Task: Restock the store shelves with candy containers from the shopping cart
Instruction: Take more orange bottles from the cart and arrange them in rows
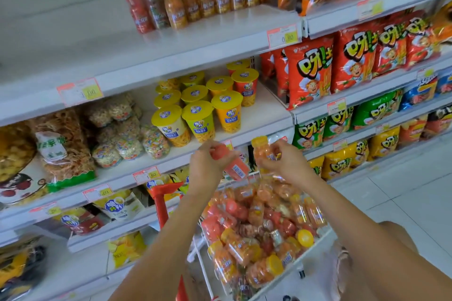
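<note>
Head cam | left hand point(208, 166) grips red-capped candy bottle point(230, 162), tilted | right hand point(281, 161) pinches orange bottle w/ yellow cap point(261, 151) | cart point(315, 242) below hands, full of same

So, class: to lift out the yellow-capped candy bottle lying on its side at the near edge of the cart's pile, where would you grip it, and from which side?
Grip the yellow-capped candy bottle around its clear middle, coming down from above. It lies on its side atop the pile in the cart, so its rounded flank faces up, while neighbouring bottles crowd the cap and base.
</note>
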Demonstrator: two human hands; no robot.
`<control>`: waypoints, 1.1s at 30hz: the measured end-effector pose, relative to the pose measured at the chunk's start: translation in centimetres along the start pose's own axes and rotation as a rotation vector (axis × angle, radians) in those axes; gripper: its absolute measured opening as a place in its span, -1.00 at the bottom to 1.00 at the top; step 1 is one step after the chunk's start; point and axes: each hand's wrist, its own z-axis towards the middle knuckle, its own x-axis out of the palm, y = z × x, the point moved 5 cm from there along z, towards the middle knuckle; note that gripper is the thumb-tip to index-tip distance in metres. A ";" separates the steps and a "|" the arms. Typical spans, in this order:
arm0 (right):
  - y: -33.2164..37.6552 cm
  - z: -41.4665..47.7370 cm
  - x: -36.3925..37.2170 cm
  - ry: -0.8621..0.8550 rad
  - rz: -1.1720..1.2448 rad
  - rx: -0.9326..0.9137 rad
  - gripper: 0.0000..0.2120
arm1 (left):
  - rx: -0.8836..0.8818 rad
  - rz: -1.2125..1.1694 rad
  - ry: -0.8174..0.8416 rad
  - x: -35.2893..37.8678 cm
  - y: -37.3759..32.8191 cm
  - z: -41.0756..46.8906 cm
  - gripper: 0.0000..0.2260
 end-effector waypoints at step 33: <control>28.3 22.9 -5.3 0.142 -0.092 -0.344 -0.47 | 0.050 0.293 0.054 -18.7 -10.7 25.1 -0.61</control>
